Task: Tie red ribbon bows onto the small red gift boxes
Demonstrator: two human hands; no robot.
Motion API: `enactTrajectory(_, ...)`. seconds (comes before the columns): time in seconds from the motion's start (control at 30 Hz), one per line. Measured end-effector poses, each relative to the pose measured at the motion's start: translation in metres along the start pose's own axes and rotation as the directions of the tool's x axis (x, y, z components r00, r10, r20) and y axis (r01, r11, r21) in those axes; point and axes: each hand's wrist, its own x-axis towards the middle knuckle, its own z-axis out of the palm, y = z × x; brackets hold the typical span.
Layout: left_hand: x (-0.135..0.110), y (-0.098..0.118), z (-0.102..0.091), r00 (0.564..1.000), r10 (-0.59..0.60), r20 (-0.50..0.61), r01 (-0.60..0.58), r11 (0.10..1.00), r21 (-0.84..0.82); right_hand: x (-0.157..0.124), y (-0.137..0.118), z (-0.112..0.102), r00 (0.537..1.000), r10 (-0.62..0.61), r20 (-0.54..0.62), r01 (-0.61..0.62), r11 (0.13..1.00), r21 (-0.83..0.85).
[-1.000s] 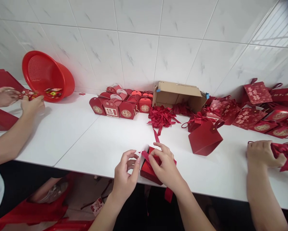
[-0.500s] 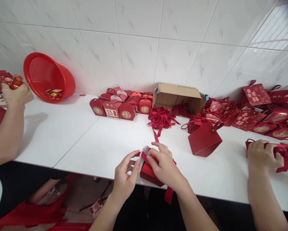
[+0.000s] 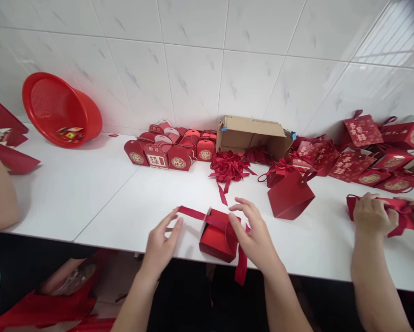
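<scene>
A small red gift box (image 3: 215, 242) rests at the table's front edge, a dark red ribbon (image 3: 193, 213) running through it. My left hand (image 3: 161, 242) pinches one ribbon end and holds it stretched out to the left of the box. The ribbon's other end (image 3: 241, 267) hangs down past the table edge on the right. At the box's right side is my right hand (image 3: 253, 235), fingers spread beside the curved flap; whether it touches the flap is unclear. A heap of red ribbons (image 3: 229, 167) lies behind the box.
Finished-looking red boxes (image 3: 170, 152) stand by the wall near a cardboard box (image 3: 255, 127). A red basket (image 3: 92, 115) lies tipped at left. A single red bag-shaped box (image 3: 290, 198) sits to the right. Co-workers' hands (image 3: 375, 214) work at both sides.
My left hand has drawn the ribbon end out leftward, away from the box. My right hand has moved right, off the box top, and its fingers have spread.
</scene>
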Motion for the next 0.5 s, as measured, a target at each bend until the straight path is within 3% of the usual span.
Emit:
enactTrajectory(0.13,0.023,-0.036,-0.029,0.988,-0.091,-0.127,0.124,0.953,0.278,-0.031,0.028,-0.032,0.989,0.090,-0.114,-0.083,0.995,0.064)
enactTrajectory(0.27,0.029,-0.038,-0.023,0.983,0.000,-0.185,0.076,0.913,0.400,-0.050,0.046,-0.037,0.987,0.157,-0.043,-0.152,0.983,0.103)
enactTrajectory(0.33,0.026,-0.024,-0.006,0.987,0.093,-0.131,-0.055,0.962,0.266,-0.050,0.049,-0.030,0.991,0.133,0.007,-0.133,0.986,0.102)
enactTrajectory(0.4,0.023,-0.006,0.013,0.982,0.188,0.018,-0.188,0.982,0.013,-0.046,0.049,-0.021,0.995,0.094,0.046,-0.098,0.991,0.089)
enactTrajectory(0.5,0.020,0.019,0.036,0.934,0.229,0.274,-0.159,0.954,-0.255,-0.039,0.048,-0.010,0.992,0.070,0.109,-0.080,0.992,0.095)
